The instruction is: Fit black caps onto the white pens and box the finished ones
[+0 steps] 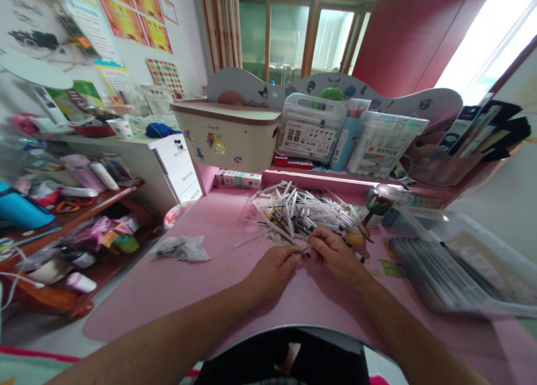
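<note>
Left hand (pixel 274 267), right hand (pixel 335 253), fingertips pinching one pen (pixel 305 249), pen pile (pixel 297 211) beside

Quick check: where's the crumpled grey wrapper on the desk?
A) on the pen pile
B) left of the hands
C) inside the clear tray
B: the wrapper lies on the pink desk left of the left hand, apart from the pen pile.

Left hand (pixel 274 267) and right hand (pixel 335 254) together, fingertips seemingly pinched, forearms converging
</note>
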The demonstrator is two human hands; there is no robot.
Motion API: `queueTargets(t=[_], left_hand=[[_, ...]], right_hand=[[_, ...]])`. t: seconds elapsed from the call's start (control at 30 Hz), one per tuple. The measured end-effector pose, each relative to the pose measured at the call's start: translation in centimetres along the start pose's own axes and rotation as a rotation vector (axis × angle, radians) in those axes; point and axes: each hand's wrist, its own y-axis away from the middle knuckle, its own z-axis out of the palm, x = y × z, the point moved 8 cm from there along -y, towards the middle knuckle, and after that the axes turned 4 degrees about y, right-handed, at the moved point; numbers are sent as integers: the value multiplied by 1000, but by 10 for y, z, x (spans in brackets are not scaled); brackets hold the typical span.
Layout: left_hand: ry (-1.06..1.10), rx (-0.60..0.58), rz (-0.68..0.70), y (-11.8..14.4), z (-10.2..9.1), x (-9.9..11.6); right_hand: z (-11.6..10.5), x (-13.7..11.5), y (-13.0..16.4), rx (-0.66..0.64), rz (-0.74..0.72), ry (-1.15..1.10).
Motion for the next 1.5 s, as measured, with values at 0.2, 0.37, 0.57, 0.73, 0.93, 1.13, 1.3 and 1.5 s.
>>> queueTargets(t=[0.2,0.37,0.57,0.73,0.93,1.13,1.3,1.5], left_hand=[[16,13,-34,0,0,0],[79,-11,-54,1,2,1],[-1,33,-148,2,-2,-9],[-91,-7,-146,1,0,-11],[-75,-24,-175,2,1,-13],[-59,-17,-177,2,2,-13],[-77,-25,-181,2,3,-12],[-103,-33,-158,1,1,-12]], right_hand=[[8,-8,3,-39,49,-114],[6,-24,2,-90,10,-332],[-44,-66,8,148,-188,-278],[-72,-117,40,308,-334,-136],[-136,-189,122,893,-535,492],[-233,-166,136,900,-79,1301],[-280,-112,127,751,85,1460],[-308,-47,126,478,208,1337]])
